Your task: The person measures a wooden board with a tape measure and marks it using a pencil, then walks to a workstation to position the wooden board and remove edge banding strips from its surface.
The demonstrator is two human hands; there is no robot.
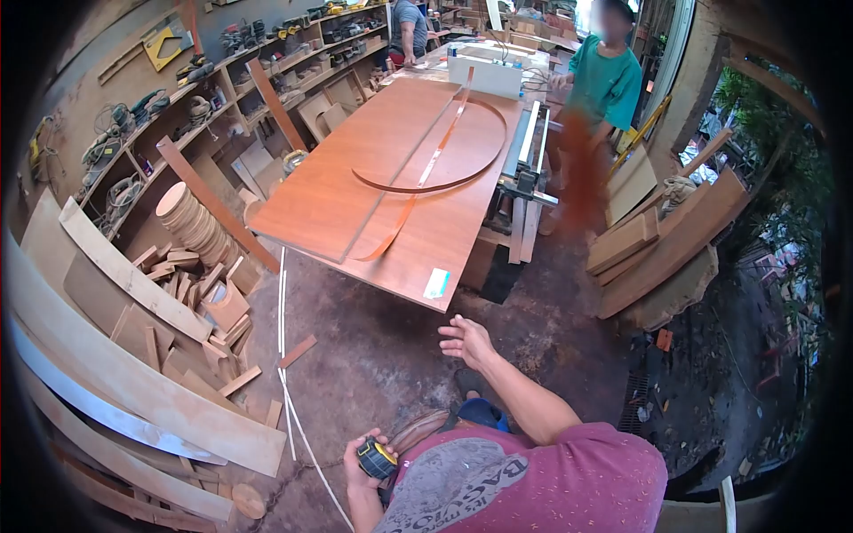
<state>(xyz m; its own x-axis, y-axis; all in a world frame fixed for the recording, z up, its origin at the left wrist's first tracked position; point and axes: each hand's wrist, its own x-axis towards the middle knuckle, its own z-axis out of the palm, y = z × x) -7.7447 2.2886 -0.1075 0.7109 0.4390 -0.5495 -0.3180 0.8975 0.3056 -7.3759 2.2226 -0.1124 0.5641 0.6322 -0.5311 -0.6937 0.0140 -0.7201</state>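
Observation:
My left hand [357, 462], low in front of my body, is wrapped around a black and yellow tape measure [377, 458]. My right hand [467, 343] reaches forward with its fingers apart and holds nothing. It is just short of the near corner of a large reddish-brown panel [311, 204], which carries a white and blue label [437, 284]. I cannot tell whether the fingertips touch the panel. A thin brown strip bent into a curve [498, 147] rests on the panel, and a long narrow strip [404, 218] runs beneath it.
A person in a green shirt [613, 80] stands right of the panel by a metal rail [526, 169]. Another person in grey [409, 31] is at the back. Wood offcuts [182, 266] and curved boards [133, 373] fill the left; thick planks [675, 240] lean right. White strips [286, 382] cross the floor.

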